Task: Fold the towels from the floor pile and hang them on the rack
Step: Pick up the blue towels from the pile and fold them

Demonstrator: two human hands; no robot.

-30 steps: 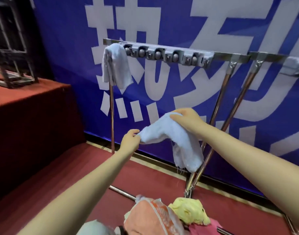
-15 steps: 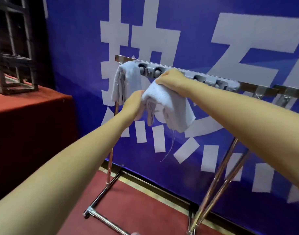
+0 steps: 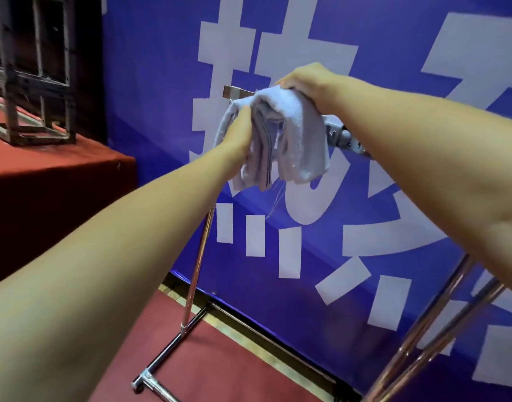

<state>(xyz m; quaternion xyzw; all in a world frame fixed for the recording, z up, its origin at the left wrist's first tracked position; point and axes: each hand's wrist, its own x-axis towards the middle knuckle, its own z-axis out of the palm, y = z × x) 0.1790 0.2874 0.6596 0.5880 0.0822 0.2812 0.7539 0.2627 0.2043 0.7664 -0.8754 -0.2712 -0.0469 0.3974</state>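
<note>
Towel (image 3: 295,140), pale blue and folded, draped over the rack (image 3: 234,92) top bar near its left end, long axis hanging downward. Right hand (image 3: 304,79) grips its top fold; left hand (image 3: 238,132) presses its left side, fingers hidden.

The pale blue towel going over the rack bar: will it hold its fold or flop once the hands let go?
Probably floppy: the pale blue towel sags in soft layers under the right hand and bunches against the left hand. It looks light, draping without strain. Loose threads hang from its edge, so it may snag on the rack.
</note>
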